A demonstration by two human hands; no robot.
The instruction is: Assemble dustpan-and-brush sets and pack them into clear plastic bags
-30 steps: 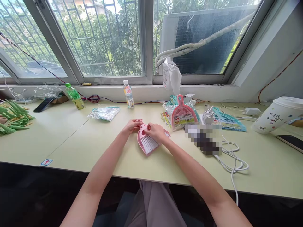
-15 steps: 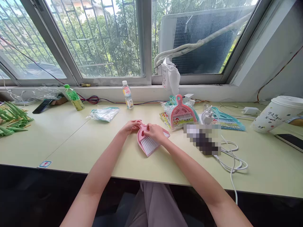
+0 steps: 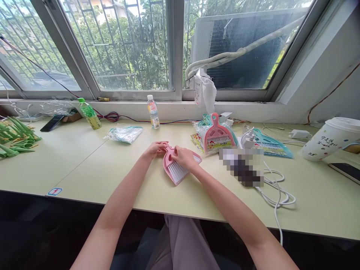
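Note:
A small pink dustpan [image 3: 165, 168] lies tilted on the table before me, its handle pointing away. Nested in it is a pink hand brush [image 3: 177, 172] with white bristles. My left hand [image 3: 154, 149] is closed around the handle end at the top, where the fingers partly hide the pink plastic. From the right, my right hand [image 3: 184, 157] presses its bent fingers and thumb onto the brush's body, near a dark red cut-out. The palm covers part of the bristles and pan.
Packed pink and green brush sets [image 3: 219, 135] stand behind on the right, near a blue packed set [image 3: 271, 144]. White cables [image 3: 281, 187], a large cup [image 3: 323, 140] and a phone [image 3: 345, 171] lie further right. Left are a plastic packet [image 3: 125, 134] and two bottles, one green-capped [image 3: 89, 114].
The whole view has shifted slightly. Both hands keep the same hold on the pink brush and dustpan, with hardly any visible movement.

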